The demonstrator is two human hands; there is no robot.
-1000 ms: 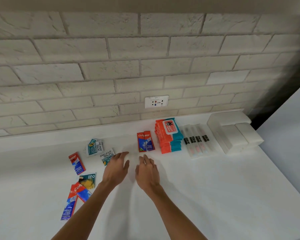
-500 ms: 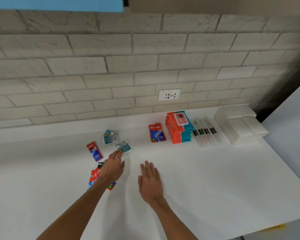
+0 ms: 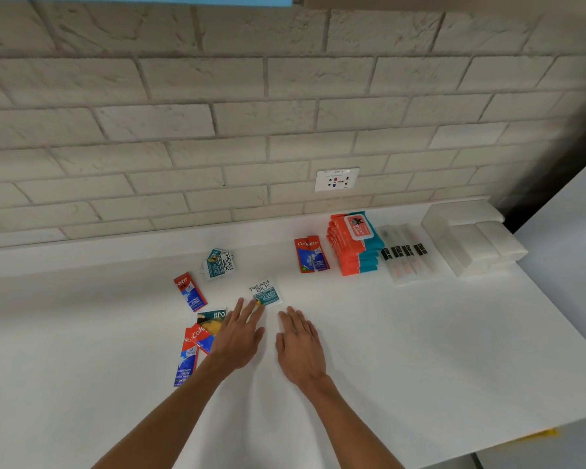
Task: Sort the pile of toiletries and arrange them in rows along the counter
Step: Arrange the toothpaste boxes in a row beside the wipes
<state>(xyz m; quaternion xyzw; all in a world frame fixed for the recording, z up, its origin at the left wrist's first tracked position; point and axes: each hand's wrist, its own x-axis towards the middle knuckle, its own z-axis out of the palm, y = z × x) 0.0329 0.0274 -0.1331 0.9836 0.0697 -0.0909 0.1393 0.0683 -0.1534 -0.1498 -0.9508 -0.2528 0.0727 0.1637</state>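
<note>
My left hand (image 3: 239, 336) lies flat with straight fingers, its fingertips touching the near edge of a teal and white Cream Silk sachet (image 3: 266, 292). My right hand (image 3: 300, 345) rests flat on the white counter (image 3: 420, 350) beside it, holding nothing. Loose items lie to the left: two more Cream Silk sachets (image 3: 220, 263), a red Colgate sachet (image 3: 190, 291), a teal and yellow sachet (image 3: 213, 320) and overlapping Colgate sachets (image 3: 191, 353), partly hidden by my left forearm. Sorted further right are two Colgate sachets (image 3: 311, 254), a stack of orange wipe packs (image 3: 354, 243) and clear wrapped toothbrushes (image 3: 405, 257).
White folded stacks (image 3: 474, 242) fill the back right corner. A wall socket (image 3: 336, 179) sits in the brick wall above the sorted row. The counter's right edge runs diagonally at the right, with a drop beyond it.
My left hand has slid the Cream Silk sachet to the right, away from the loose items, with its fingertips on it. The right hand stays flat beside it.
</note>
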